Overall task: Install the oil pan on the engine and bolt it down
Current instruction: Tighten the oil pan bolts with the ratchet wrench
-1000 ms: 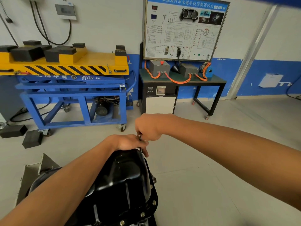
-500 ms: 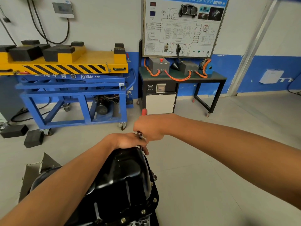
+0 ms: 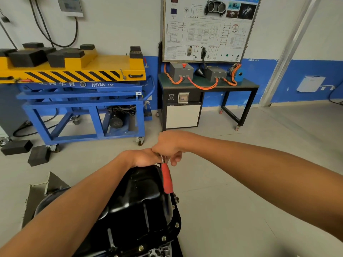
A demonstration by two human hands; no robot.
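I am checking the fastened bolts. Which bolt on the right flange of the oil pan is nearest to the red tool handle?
The topmost visible bolt, just beside the lower end of the red-handled tool. The other flange bolts sit lower, nearer the camera.

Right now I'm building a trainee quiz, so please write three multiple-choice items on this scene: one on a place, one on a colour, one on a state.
1. Both hands are: A) at the far end of the oil pan B) at its near end C) away from it
2. The handle of the tool is: A) blue B) red C) green
3. The right hand: A) hangs empty B) lies open and flat C) grips the tool
Answers: 1 A, the left hand meets the right there; 2 B, the handle shows red; 3 C, its fingers curl round the tool's metal end.
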